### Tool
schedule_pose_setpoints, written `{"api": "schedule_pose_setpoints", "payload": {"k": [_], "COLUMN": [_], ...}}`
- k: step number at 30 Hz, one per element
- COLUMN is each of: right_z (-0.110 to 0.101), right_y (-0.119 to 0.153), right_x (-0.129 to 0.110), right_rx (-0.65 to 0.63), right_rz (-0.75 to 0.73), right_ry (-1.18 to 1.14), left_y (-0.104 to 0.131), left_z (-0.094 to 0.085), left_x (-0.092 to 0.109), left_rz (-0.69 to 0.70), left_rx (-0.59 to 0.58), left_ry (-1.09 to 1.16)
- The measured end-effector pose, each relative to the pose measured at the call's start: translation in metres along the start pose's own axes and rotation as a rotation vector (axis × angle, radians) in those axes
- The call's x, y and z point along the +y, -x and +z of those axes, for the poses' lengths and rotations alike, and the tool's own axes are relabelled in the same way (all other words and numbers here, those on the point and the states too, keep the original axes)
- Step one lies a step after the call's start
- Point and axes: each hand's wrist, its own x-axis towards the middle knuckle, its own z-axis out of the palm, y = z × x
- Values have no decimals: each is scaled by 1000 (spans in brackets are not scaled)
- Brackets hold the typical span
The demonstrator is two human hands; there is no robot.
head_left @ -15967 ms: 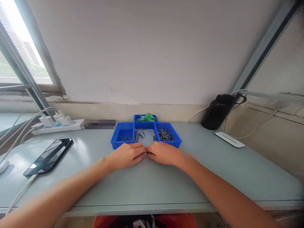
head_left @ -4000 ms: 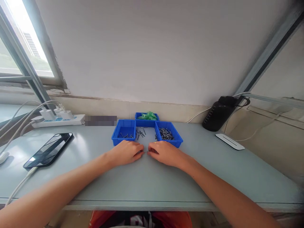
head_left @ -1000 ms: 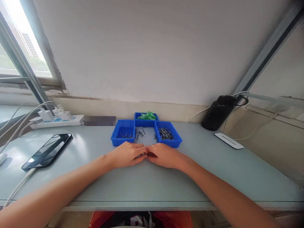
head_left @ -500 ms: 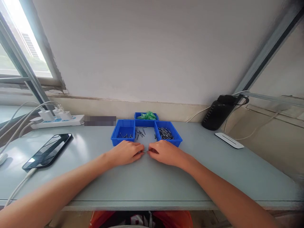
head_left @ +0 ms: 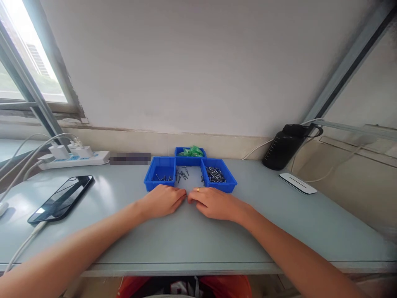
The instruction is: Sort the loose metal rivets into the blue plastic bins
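Note:
My left hand point(head_left: 164, 200) is closed in front of the left blue bin point(head_left: 160, 169), its fingertips pinched on something I cannot make out. Close beside it, my right hand point(head_left: 214, 203), with a ring, has curled fingers near the left fingertips; whatever they hold is hidden. A few small metal pieces lie in the left bin. The right blue bin point(head_left: 233, 183) holds a heap of similar metal pieces. Between the bins, several loose metal pieces point(head_left: 182, 174) lie on the table. Behind them a small blue bin point(head_left: 190, 160) contains green plastic point(head_left: 192, 151).
A phone point(head_left: 62, 198) on a cable and a power strip point(head_left: 93, 159) with plugs are at the left. At the right stand a black bottle point(head_left: 283, 148) and a flat white device point(head_left: 297, 183). The table point(head_left: 186, 244) ends at a near edge.
My right hand has shifted slightly left and closer to my left hand, and its ring now shows. The thin metal piece seen between the fingertips before is no longer visible.

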Motion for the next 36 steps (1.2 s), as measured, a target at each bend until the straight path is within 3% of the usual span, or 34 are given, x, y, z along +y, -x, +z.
{"api": "schedule_pose_setpoints", "payload": {"k": [5,8,12,17,21,24,27,31,36], "right_z": [-3,-8,-17,-23,-18,-4,12,25,25], "right_y": [0,0,1,3,0,-2,-4,-8,-15], "right_x": [1,3,14,25,14,2,-2,1,-1], "right_rx": [16,95,265,240,276,206,49,17,-2], "right_rz": [13,61,276,536,499,382,334,425,527], "right_ry": [-45,-12,146,293,279,193,215,261,260], "left_y": [1,0,-1,-1,-1,0,0,-1,-1], "left_z": [-3,-1,2,4,4,3,2,2,1], "left_x": [2,3,1,0,0,1,1,0,0], "left_rz": [-59,-105,-103,-84,-93,-94,-92,-86,-88], "left_rx": [-17,-15,-21,-16,-30,-33,-36,-34,-49], "left_ry": [-1,-19,-33,-30,-30,-31,-30,-24,-39]}}
